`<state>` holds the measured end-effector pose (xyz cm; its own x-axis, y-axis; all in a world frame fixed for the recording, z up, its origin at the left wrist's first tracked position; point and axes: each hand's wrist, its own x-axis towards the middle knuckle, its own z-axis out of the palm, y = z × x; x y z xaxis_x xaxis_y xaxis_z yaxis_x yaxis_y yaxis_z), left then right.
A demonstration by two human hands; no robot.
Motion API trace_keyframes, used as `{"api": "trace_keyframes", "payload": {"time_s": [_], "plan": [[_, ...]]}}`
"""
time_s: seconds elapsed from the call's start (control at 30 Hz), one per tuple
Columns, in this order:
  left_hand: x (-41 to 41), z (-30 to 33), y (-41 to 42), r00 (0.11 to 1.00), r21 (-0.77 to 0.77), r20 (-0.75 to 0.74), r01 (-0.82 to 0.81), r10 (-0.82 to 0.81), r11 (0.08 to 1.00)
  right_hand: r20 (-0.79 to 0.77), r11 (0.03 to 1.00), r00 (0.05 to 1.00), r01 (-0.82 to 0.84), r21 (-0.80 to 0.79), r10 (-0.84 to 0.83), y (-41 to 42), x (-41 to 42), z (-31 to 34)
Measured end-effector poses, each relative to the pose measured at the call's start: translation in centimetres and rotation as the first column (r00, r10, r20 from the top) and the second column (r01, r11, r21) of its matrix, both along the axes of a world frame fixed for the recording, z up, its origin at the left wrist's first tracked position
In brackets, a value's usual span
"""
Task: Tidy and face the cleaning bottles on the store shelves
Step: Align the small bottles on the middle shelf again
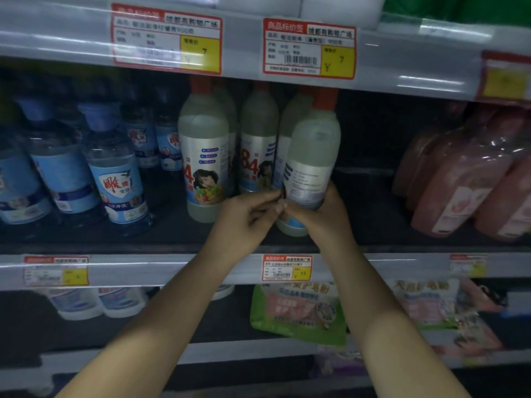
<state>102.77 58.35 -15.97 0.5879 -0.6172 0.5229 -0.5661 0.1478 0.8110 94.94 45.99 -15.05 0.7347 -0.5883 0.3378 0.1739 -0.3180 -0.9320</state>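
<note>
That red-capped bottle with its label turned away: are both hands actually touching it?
Touching. The head view shows the right hand wrapped round the lower part of the turned bottle, and the left hand with fingertips pressed to its lower left side.

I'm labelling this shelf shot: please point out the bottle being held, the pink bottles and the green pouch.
held bottle (309, 170): head view, back label.
pink bottles (462, 179): head view, a front bottle's body.
green pouch (298, 311): head view, front panel.
</note>
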Motion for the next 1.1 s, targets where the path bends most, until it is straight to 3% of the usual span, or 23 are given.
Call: {"api": "trace_keyframes", "payload": {"time_s": [0.2, 0.43, 0.57, 0.7, 0.87, 1.1], "plan": [[0.1, -0.3, -0.2, 0.999, 0.004, -0.036, 0.018, -0.018, 1.000, 0.027, 0.996, 0.996, 0.079, 0.028, -0.080, 0.0, -0.2, -0.2], [-0.3, -0.4, -0.2, 0.998, 0.040, 0.031, 0.045, -0.046, 0.998, 0.022, 0.993, 0.994, 0.107, 0.041, -0.108, -0.3, 0.0, -0.2], [-0.3, 0.1, -0.3, 0.996, -0.001, -0.082, 0.046, -0.046, 0.999, 0.016, 0.987, 0.987, 0.162, 0.001, -0.162, 0.2, 0.0, -0.1], [-0.2, 0.6, -0.6, 0.982, 0.057, -0.169, 0.094, -0.083, 0.994, 0.039, 0.988, 0.991, 0.120, 0.102, -0.124, -0.3, -0.3, 0.0], [-0.1, 0.7, -0.7, 0.981, 0.083, -0.158, 0.125, -0.111, 0.989, -0.010, 0.987, 1.000, 0.015, 0.161, -0.013, -0.9, -0.2, 0.1], [-0.4, 0.2, -0.1, 0.997, 0.042, -0.074, -0.011, 0.014, 0.999, -0.022, 0.999, 0.999, 0.044, -0.011, -0.045, -0.4, 0.3, -0.3]]}}
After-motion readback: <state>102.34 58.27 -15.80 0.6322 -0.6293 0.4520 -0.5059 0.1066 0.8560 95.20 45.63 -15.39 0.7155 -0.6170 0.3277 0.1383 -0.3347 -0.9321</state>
